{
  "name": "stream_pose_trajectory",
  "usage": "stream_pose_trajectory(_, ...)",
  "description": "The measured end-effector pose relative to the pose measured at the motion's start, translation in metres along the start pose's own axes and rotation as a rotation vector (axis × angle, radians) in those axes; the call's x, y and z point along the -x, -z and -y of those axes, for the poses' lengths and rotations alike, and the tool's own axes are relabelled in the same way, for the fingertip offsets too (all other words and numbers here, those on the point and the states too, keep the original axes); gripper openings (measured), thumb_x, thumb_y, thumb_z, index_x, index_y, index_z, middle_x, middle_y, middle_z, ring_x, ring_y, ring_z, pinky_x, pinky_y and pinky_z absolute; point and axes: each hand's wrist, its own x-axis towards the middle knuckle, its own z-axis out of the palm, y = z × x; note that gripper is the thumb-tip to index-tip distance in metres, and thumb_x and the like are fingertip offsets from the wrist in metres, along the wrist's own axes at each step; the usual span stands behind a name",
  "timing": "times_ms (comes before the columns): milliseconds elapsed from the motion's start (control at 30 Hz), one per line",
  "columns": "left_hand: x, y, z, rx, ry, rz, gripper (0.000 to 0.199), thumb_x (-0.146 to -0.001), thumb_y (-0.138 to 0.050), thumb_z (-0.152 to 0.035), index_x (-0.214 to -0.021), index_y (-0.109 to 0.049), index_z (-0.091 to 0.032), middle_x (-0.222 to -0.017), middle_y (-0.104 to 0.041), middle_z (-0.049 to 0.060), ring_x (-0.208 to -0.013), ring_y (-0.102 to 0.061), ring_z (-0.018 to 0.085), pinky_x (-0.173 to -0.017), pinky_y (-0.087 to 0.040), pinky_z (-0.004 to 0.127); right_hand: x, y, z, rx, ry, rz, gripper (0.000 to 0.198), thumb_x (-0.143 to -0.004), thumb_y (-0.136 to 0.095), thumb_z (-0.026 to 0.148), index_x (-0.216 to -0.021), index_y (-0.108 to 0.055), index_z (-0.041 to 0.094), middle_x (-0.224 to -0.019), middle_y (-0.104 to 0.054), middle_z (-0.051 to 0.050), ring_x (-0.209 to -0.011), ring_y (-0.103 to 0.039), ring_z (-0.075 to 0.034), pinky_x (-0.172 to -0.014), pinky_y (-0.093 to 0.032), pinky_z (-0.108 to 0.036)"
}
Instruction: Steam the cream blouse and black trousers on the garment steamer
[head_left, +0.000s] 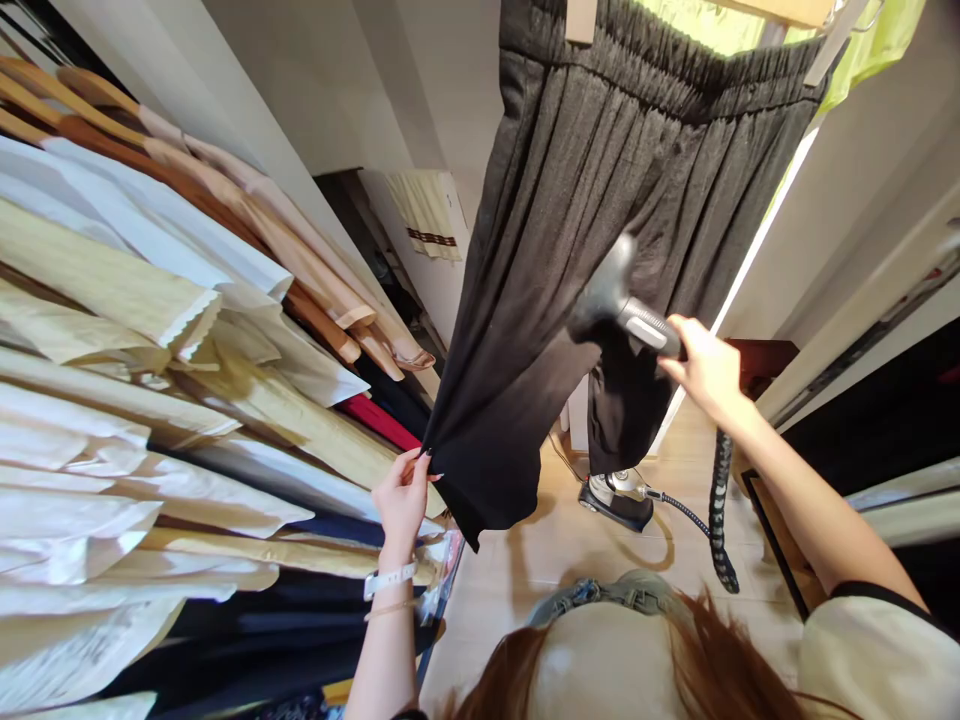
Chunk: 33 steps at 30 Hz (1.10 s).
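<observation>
A pair of black trousers (570,180) with a gathered elastic waistband hangs by clips from a wooden hanger (787,10). My left hand (403,492) pinches the outer edge of the left trouser leg near its hem and holds it out to the left. In my right hand (705,368) is the handle of a garment steamer head (611,285), its fingers wrapped round it. The steamer's face lies at or close to the cloth of that leg; contact is hard to tell. A dark ribbed hose (721,510) hangs below my right hand.
Shirts and other clothes (187,400) crowd a rack on the left. The steamer base (615,505) stands on the wooden floor below the trousers. A bright yellow-green garment (874,60) hangs behind them. More dark clothes (885,410) are at the right.
</observation>
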Motion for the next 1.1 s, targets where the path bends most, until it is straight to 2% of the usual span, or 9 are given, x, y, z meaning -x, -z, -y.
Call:
stream_pose_trajectory(133,-0.004,-0.002,0.001,0.032,0.010,0.004,0.037,-0.081,-0.068,-0.052,-0.096,-0.069,-0.019,-0.077,-0.071,0.001,-0.057,-0.069,0.017,-0.058,-0.060,0.030,-0.038,0.049,-0.008,0.068,-0.126,-0.151,0.054,-0.086,-0.062,0.037,-0.136,-0.053,0.019,-0.129,-0.064,-0.013,-0.114,-0.063,-0.032,-0.090,-0.052,-0.042)
stream_pose_trajectory(267,-0.016,-0.020,0.003,0.170,0.041,-0.055,0.038,-0.078,-0.070,-0.051,-0.096,-0.067,-0.017,-0.081,-0.069,0.001,-0.062,-0.066,0.015,-0.063,-0.063,0.032,-0.019,0.064,-0.007,0.054,-0.223,-0.315,0.055,-0.084,-0.062,0.039,-0.134,-0.054,0.019,-0.126,-0.065,-0.012,-0.110,-0.064,-0.031,-0.091,-0.052,-0.043)
stream_pose_trajectory(500,-0.053,-0.095,0.002,0.136,0.024,-0.129,0.032,-0.080,-0.068,-0.044,-0.098,-0.067,-0.016,-0.094,-0.068,0.005,-0.086,-0.067,0.020,-0.082,-0.061,0.040,0.117,0.067,-0.024,0.094,-0.638,-0.514,0.058,-0.075,-0.068,0.048,-0.124,-0.062,0.019,-0.110,-0.069,-0.009,-0.094,-0.067,-0.029,-0.086,-0.053,-0.041)
stream_pose_trajectory(567,-0.037,-0.125,0.003,0.137,0.028,-0.223,0.029,-0.081,-0.067,-0.036,-0.104,-0.065,-0.017,-0.107,-0.067,0.008,-0.101,-0.066,0.022,-0.091,-0.058,0.040,0.160,0.073,-0.030,0.176,-0.815,-0.520,0.062,-0.072,-0.069,0.051,-0.125,-0.063,0.017,-0.108,-0.070,-0.011,-0.096,-0.067,-0.033,-0.088,-0.052,-0.044)
stream_pose_trajectory(667,0.030,-0.174,-0.002,0.250,0.097,-0.347,0.039,-0.080,-0.064,-0.025,-0.118,-0.057,-0.019,-0.127,-0.061,0.013,-0.115,-0.062,0.022,-0.097,-0.055,0.040,0.220,0.080,-0.037,0.262,-1.099,-0.521,0.065,-0.068,-0.068,0.055,-0.120,-0.066,0.015,-0.104,-0.071,-0.016,-0.098,-0.067,-0.040,-0.090,-0.051,-0.050)
stream_pose_trajectory(733,0.089,-0.207,-0.012,0.338,0.136,-0.183,0.035,-0.082,-0.061,-0.024,-0.117,-0.057,-0.019,-0.123,-0.063,0.013,-0.111,-0.065,0.022,-0.099,-0.054,0.042,0.257,0.081,-0.043,0.269,-1.270,-0.524,0.066,-0.066,-0.069,0.056,-0.120,-0.066,0.017,-0.104,-0.071,-0.017,-0.100,-0.066,-0.042,-0.091,-0.050,-0.053)
stream_pose_trajectory(833,0.163,-0.260,-0.040,0.461,0.145,0.384,0.022,-0.085,-0.058,-0.028,-0.104,-0.066,-0.020,-0.114,-0.070,0.014,-0.108,-0.068,0.025,-0.102,-0.054,0.046,0.302,0.081,-0.060,0.245,-1.392,-0.552,0.065,-0.061,-0.072,0.058,-0.113,-0.066,0.020,-0.102,-0.071,-0.016,-0.099,-0.066,-0.043,-0.091,-0.051,-0.054)
stream_pose_trajectory(900,0.188,-0.298,-0.067,0.524,0.168,0.631,0.027,-0.086,-0.058,-0.030,-0.108,-0.069,-0.019,-0.117,-0.071,0.015,-0.113,-0.069,0.027,-0.105,-0.053,0.047,0.321,0.078,-0.075,0.201,-1.416,-0.578,0.062,-0.060,-0.073,0.060,-0.107,-0.065,0.020,-0.098,-0.070,-0.013,-0.095,-0.066,-0.040,-0.089,-0.052,-0.052)
stream_pose_trajectory(1100,0.196,-0.390,-0.149,0.532,0.093,0.686,0.050,-0.095,-0.051,-0.030,-0.143,-0.054,-0.018,-0.153,-0.051,0.015,-0.143,-0.047,0.027,-0.122,-0.037,0.047,0.327,0.069,-0.134,-0.080,-1.465,-0.620,0.053,-0.058,-0.076,0.060,-0.091,-0.058,0.021,-0.077,-0.065,-0.005,-0.077,-0.066,-0.031,-0.073,-0.056,-0.043)
